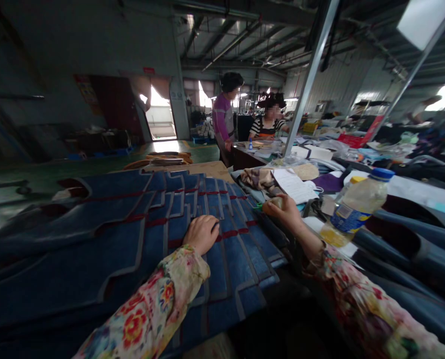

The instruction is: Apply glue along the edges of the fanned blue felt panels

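Blue leather-like panels (177, 204) with grey edges and dark red strips lie overlapped in rows before me. My left hand (202, 232) rests palm down on them, fingers slightly bent, with a gap between thumb and forefinger and nothing visibly held. Over the right edge of the panels, my right hand (285, 212) is closed round a small pale rounded object (277, 201), mostly hidden by the fingers. A thin green bit (258, 205) sticks out to the left of that hand; whether it belongs to the held object I cannot tell.
A plastic bottle (359, 207) with a blue cap and yellowish contents stands right of my right arm. Behind it lie papers (291, 184) and cloth. Rolled blue material (427, 249) lies at right. Two people (224, 117) are at a table beyond, near a metal post (312, 75).
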Demonstrator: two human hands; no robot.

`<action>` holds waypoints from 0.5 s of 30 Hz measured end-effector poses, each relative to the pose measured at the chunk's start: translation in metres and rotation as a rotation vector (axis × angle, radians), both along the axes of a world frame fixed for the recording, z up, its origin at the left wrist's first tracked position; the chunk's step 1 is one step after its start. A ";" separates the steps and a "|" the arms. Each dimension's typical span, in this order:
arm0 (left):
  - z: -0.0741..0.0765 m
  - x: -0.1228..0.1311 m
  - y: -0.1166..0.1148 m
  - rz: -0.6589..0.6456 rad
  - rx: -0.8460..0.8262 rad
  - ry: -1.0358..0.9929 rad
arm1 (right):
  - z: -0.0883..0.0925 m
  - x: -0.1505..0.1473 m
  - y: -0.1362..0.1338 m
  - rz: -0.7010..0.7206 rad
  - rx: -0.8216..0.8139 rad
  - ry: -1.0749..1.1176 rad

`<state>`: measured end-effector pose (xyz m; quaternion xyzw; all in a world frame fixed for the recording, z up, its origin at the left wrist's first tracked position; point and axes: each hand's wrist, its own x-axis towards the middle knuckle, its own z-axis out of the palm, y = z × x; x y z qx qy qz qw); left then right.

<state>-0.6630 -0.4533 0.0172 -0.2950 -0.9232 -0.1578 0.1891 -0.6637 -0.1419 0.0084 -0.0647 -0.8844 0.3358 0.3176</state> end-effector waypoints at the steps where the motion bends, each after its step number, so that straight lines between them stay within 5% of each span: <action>1: 0.000 0.000 0.000 0.001 0.003 0.000 | 0.000 -0.005 -0.001 -0.007 -0.001 0.001; 15: 0.000 0.002 -0.001 -0.009 0.018 -0.004 | 0.011 -0.039 -0.014 -0.023 0.055 -0.016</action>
